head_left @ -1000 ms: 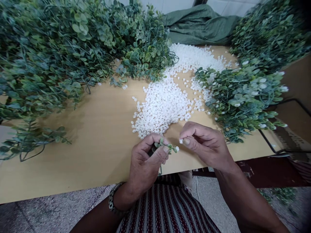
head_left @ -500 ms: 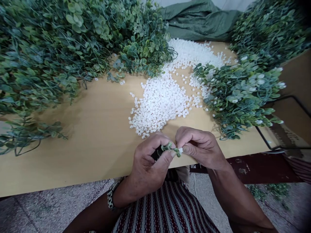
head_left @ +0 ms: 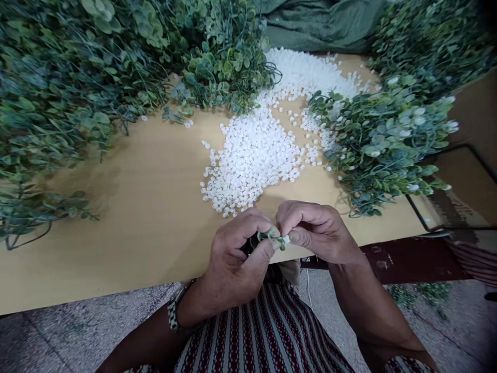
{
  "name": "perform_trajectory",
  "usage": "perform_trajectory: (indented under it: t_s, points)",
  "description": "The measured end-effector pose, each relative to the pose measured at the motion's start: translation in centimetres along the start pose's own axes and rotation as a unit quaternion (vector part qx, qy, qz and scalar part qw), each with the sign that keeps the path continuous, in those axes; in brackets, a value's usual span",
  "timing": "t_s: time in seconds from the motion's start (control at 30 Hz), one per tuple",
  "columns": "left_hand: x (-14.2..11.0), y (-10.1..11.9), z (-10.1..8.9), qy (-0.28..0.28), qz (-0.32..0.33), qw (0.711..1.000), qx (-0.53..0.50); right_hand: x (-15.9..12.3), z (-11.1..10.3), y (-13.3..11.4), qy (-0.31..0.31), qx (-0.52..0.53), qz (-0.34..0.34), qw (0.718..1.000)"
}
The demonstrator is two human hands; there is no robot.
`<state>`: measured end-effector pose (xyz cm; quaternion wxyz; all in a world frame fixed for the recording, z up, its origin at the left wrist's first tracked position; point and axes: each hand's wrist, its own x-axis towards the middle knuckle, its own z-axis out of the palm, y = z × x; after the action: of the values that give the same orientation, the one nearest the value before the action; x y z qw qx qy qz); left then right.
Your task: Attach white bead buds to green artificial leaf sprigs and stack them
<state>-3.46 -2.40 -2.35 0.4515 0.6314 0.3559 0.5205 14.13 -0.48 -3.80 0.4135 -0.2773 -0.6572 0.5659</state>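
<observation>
My left hand (head_left: 235, 254) is closed around a small green leafy sprig (head_left: 269, 235) at the near edge of the wooden table (head_left: 128, 228). My right hand (head_left: 314, 230) pinches a tiny white bead (head_left: 286, 240) and presses it against the tip of the sprig. The two hands touch at the fingertips. Just beyond them lies a heap of several white beads (head_left: 252, 160) spread across the table.
A big pile of artificial green foliage (head_left: 77, 88) covers the left and back of the table. A second pile of sprigs with white tips (head_left: 388, 140) lies at the right. Green cloth (head_left: 326, 26) sits at the back. A black wire frame (head_left: 446, 217) stands by the right edge.
My right hand moved left from a small gap and brought the white bead onto the sprig's tip. Both hands shifted slightly toward the table edge; the view tilted down.
</observation>
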Motion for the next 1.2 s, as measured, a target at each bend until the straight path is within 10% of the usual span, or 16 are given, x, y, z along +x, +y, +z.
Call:
perform_trajectory:
  t_s: [1.2]
  points:
    - [-0.4,-1.5,0.3,0.007,0.087,0.996,0.036,-0.6,0.5,1.0,0.017,-0.005,0.037,0.999]
